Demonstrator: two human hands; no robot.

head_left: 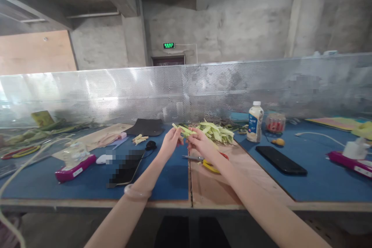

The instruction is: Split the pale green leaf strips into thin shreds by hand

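Note:
In the head view, my left hand (171,142) pinches one end of some pale green, leaf-like husk strips (185,130). My right hand (201,143) has its fingers closed on the same strips from the other side, so they span the gap between both hands above the table. Just behind my right hand lies a heap of similar pale green husk strips (217,131). Scissors with yellow and red handles (211,166) rest on the wooden board under my right forearm, partly covered by it, with their blades pointing left.
A milk-like bottle (255,124), a clear jar (275,123) and a black phone (280,160) stand or lie at right. Left are another dark phone (128,168), a white mouse (104,159) and a purple power strip (75,168). A perforated metal screen (130,93) borders the back.

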